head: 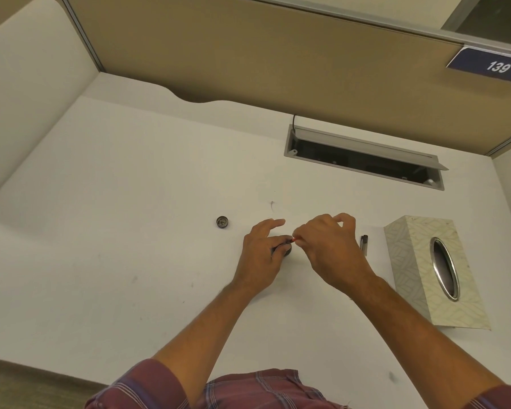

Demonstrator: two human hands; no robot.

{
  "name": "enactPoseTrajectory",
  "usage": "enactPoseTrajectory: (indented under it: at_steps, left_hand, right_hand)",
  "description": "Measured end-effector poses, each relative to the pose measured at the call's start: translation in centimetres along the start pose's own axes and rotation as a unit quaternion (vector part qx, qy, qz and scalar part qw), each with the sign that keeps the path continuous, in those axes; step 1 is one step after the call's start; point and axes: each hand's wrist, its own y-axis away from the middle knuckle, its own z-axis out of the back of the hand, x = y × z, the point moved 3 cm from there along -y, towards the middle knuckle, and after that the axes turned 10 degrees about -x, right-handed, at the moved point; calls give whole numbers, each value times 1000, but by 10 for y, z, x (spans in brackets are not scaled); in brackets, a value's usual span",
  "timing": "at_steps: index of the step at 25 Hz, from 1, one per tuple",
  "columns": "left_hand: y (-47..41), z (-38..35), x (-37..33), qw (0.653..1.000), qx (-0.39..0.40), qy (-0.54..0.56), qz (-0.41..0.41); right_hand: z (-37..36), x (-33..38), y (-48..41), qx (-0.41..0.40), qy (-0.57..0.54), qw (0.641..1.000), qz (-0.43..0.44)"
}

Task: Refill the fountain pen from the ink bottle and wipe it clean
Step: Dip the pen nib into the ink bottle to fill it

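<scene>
One head-worn wide-angle view, looking forward and steeply down from above my worktop point(130, 184).

I only have this single camera, so no second view overlaps it. It sits high over the near edge: my plaid shirt point(248, 391) fills the bottom of the frame and both forearms run up from there to the left hand point(260, 261) and right hand point(331, 249) near centre, at arm's length. The lens faces the rear partition point(248, 54), whose top rail bends with wide-angle distortion. To the right the view takes in the tissue box point(434, 273); the side panel point(27, 98) closes the left.
</scene>
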Motion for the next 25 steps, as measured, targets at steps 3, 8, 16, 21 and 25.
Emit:
enactPoseTrajectory:
  at_steps: [3, 8, 16, 21, 25]
  left_hand:
    - [1, 1, 0, 1000, 1, 3, 0]
    - [1, 2, 0, 1000, -2, 7, 0]
    - [2, 1, 0, 1000, -3, 5, 0]
    - [1, 1, 1, 1000, -6, 12, 1]
    - [1, 1, 1, 1000, -5, 13, 4]
  right_hand:
    - [3, 1, -3, 1, 8, 1000, -22]
    - [5, 1, -4, 3, -7, 999, -37]
    - [3, 1, -3, -4, 15, 1000, -25]
    - [4, 1, -3, -16, 12, 999, -34]
    - [3, 3, -2, -17, 10, 1000, -10]
